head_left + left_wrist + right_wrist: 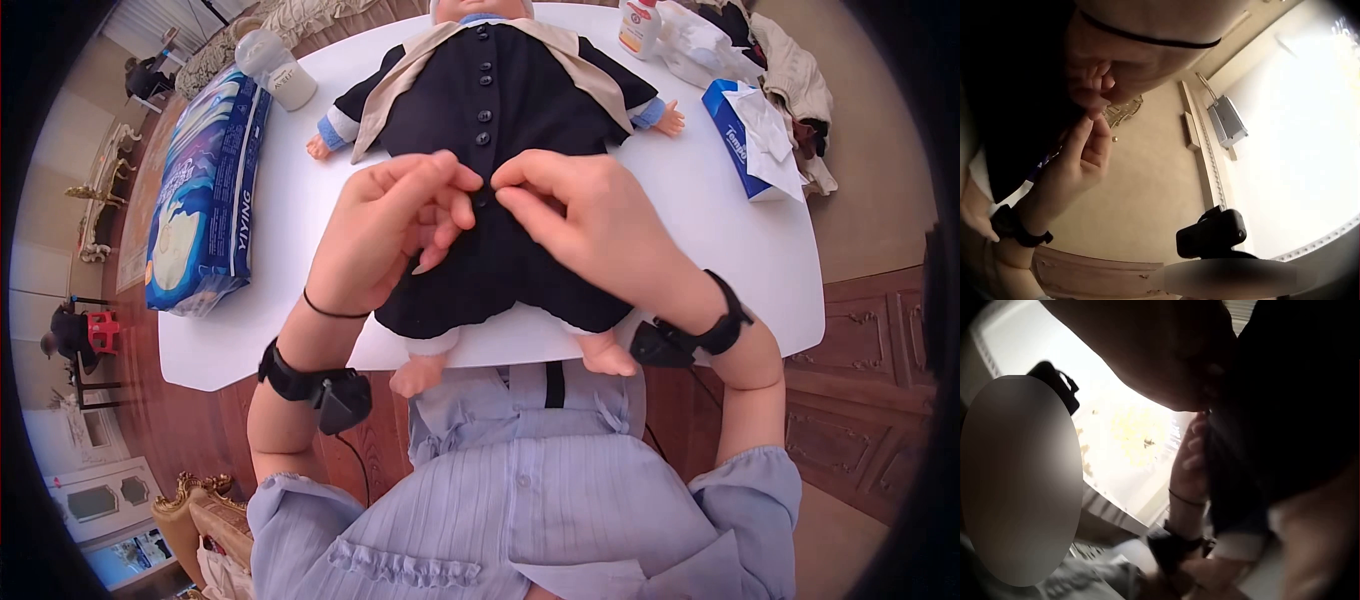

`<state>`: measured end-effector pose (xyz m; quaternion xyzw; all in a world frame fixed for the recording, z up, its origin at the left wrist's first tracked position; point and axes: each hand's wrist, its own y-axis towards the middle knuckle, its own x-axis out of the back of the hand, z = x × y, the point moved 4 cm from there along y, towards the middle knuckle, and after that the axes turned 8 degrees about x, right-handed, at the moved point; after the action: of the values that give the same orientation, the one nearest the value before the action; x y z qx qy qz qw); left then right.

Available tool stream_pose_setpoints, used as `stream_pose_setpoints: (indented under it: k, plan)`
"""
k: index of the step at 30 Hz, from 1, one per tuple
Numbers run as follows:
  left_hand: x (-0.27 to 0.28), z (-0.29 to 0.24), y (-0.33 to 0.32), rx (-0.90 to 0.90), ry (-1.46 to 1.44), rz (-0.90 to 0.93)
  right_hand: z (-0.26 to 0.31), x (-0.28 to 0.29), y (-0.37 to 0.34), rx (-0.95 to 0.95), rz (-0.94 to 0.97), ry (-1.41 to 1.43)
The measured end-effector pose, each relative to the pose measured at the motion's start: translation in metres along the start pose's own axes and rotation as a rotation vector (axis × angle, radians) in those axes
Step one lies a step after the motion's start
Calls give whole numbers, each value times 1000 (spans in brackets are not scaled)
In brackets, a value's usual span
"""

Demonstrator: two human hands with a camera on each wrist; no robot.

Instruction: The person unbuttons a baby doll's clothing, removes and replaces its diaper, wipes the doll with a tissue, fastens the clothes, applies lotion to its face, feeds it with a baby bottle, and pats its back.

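A doll (413,376) lies on its back on the white table, its feet towards me at the near edge. It wears a black romper (450,285) with a row of dark buttons (484,115) down the front and beige lapels. My left hand (395,225) pinches the romper's front strip beside a low button (482,197). From the other side, thumb and forefinger of my right hand (590,215) pinch the same strip, close to the left fingertips. In the left wrist view the fingertips of both hands meet at the dark cloth (1016,94).
A blue diaper pack (205,195) stands at the table's left, with a white-capped bottle (280,75) behind it. On the right are a blue tissue pack (745,140), a lotion bottle (638,25) and crumpled white plastic (700,45). The white table's (720,270) near edge runs just before my body.
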<state>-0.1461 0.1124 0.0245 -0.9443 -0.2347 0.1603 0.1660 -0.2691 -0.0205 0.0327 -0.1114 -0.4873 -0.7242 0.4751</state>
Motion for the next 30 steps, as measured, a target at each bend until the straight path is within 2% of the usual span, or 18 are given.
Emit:
stream_pose_setpoints:
  k: [2,4,5,7,10,12,13,15,16,17,19,20,21,23,25,27,30]
  plan:
    - [-1,0,-6,-69,86,-64,-12,5,4,-346,146,397]
    - [-11,-7,-21,-551,645,-316,-16,18,7,-286,131,295]
    - [-21,-9,-28,-632,909,-342,-14,25,9,-225,115,195]
    - [-44,-10,-36,-806,1260,-393,-6,34,11,-248,153,143]
    - [-51,-3,-32,-740,1387,-459,5,38,10,-228,199,-18]
    - [-43,1,-19,-534,1441,-442,10,36,8,-116,174,-121]
    - [-39,1,-17,-534,1442,-440,8,34,5,-117,172,-121]
    - [-31,0,-15,-513,1258,-332,9,31,2,21,150,-175]
    - [-29,-6,-18,-351,1230,-331,8,30,2,21,147,-175]
    - [-23,-4,-17,-353,1233,-330,9,30,2,36,128,-164]
    - [-6,1,-16,-385,806,-252,11,29,2,52,112,-152]
    - [-2,4,-17,-194,656,-214,13,27,3,64,88,-123]
    - [2,5,-17,-193,656,-215,15,25,4,74,62,-93]
    - [6,12,-12,-139,391,-35,17,17,1,52,77,-62]
    - [6,13,-11,-154,402,-44,20,11,1,31,91,-33]
    - [7,15,-9,-168,412,-51,19,4,1,-63,221,-80]
    - [11,18,-5,-215,438,-51,17,-1,1,-62,236,-90]
